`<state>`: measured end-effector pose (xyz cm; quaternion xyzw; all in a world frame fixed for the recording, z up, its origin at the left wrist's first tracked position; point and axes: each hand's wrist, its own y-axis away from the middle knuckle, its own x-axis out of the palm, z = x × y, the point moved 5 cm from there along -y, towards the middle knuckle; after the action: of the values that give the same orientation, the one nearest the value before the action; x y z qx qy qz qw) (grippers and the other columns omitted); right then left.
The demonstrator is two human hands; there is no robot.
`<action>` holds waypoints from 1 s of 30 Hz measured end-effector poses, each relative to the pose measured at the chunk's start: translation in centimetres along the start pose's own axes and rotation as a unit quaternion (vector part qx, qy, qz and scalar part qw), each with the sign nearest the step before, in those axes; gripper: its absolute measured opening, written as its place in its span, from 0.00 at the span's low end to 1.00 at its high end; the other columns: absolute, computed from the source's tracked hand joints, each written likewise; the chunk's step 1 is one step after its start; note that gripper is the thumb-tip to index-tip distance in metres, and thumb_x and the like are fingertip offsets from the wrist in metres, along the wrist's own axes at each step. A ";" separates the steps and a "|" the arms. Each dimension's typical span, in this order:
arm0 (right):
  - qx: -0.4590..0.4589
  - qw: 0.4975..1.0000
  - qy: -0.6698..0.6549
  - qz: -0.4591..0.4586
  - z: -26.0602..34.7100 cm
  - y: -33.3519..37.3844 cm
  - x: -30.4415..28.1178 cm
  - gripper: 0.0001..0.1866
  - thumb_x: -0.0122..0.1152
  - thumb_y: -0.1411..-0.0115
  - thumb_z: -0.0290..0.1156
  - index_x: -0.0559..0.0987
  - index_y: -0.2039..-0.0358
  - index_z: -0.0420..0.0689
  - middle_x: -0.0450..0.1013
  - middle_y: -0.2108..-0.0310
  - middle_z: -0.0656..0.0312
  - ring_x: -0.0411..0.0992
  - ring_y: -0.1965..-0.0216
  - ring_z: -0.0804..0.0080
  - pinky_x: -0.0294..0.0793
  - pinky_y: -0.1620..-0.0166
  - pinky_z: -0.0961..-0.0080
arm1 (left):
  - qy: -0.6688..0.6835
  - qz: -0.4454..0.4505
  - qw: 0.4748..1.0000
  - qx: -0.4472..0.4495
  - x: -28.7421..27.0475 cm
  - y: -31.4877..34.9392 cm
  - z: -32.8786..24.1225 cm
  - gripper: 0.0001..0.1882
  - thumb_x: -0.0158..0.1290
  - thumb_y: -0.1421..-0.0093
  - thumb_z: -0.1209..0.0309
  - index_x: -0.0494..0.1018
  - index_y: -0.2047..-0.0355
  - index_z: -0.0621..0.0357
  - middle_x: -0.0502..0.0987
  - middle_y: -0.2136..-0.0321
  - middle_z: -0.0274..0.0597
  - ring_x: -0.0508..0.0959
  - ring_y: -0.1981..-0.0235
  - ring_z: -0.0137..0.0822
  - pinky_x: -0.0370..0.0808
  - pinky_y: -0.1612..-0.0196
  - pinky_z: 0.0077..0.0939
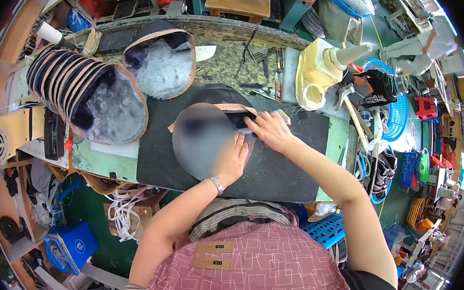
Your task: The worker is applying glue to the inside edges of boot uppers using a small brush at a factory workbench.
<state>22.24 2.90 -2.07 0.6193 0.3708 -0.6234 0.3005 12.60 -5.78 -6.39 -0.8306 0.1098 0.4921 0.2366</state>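
A dark fur-lined cap (226, 94) lies lining up on the black work mat (284, 179) in front of me; a blurred round patch hides much of its inside. My left hand (232, 160), with a metal-banded watch on the wrist, holds the cap's near right side, its fingers close together and its thumb hidden. At the right end of the band, my right hand (270, 130) pinches the dark edge between thumb and fingers. Beyond to the left, another cap with grey fluffy lining (164, 65) rests beside a nested row of similar caps (110, 106).
A cream-coloured machine part with a pointed horn (319, 71) stands right of the mat. Hand tools (277, 83) lie along the bench's far side, and a hammer (353, 115) is at its right end. Blue baskets (395, 114) stand farther right. A wooden stool (237, 1) is beyond the bench.
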 end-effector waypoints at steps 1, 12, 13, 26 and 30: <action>-0.003 1.000 0.002 -0.004 -0.4 -0.3 0.4 0.14 0.50 0.54 0.32 0.73 0.64 0.47 0.68 0.74 0.67 0.68 0.65 0.69 0.65 0.68 0.74 | 0.006 0.014 1.000 -0.014 -0.1 -0.2 -0.1 0.18 0.44 0.49 0.73 0.64 0.59 0.71 0.64 0.53 0.60 0.61 0.47 0.53 0.58 0.45 0.41; 0.131 0.943 -0.285 0.116 -5.2 -1.5 3.7 0.15 0.54 0.53 0.35 0.77 0.63 0.55 0.74 0.71 0.51 0.73 0.67 0.56 0.71 0.63 0.64 | 0.054 0.059 0.995 -0.061 -1.3 -4.2 0.3 0.13 0.46 0.58 0.77 0.66 0.68 0.64 0.68 0.57 0.54 0.68 0.59 0.48 0.64 0.55 0.39; 0.124 0.948 -0.200 0.214 -3.8 -1.5 2.3 0.19 0.52 0.53 0.33 0.75 0.57 0.60 0.74 0.69 0.53 0.73 0.67 0.56 0.72 0.62 0.63 | 0.109 0.036 0.990 -0.078 -1.6 -4.0 0.8 0.12 0.46 0.58 0.78 0.66 0.69 0.64 0.70 0.59 0.53 0.68 0.60 0.48 0.65 0.55 0.38; 0.341 0.685 -0.583 -0.273 -11.0 9.1 -7.6 0.08 0.55 0.48 0.27 0.74 0.68 0.37 0.71 0.78 0.67 0.68 0.77 0.80 0.69 0.72 0.82 | -0.135 0.062 0.989 0.002 -0.4 -7.4 2.6 0.07 0.43 0.51 0.74 0.70 0.72 0.59 0.70 0.70 0.43 0.69 0.60 0.40 0.67 0.58 0.32; 0.456 0.730 -0.424 -0.281 -15.2 11.7 -6.4 0.08 0.54 0.45 0.29 0.74 0.75 0.37 0.70 0.84 0.64 0.67 0.83 0.80 0.67 0.77 0.83 | 0.067 0.013 0.994 -0.083 -0.8 -8.6 4.4 0.08 0.51 0.50 0.70 0.70 0.80 0.63 0.73 0.77 0.50 0.75 0.74 0.47 0.72 0.70 0.37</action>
<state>40.71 8.65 3.90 0.2212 0.0331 -0.9713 -0.0814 12.37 3.77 -5.02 -0.8769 0.0955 0.4456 0.1526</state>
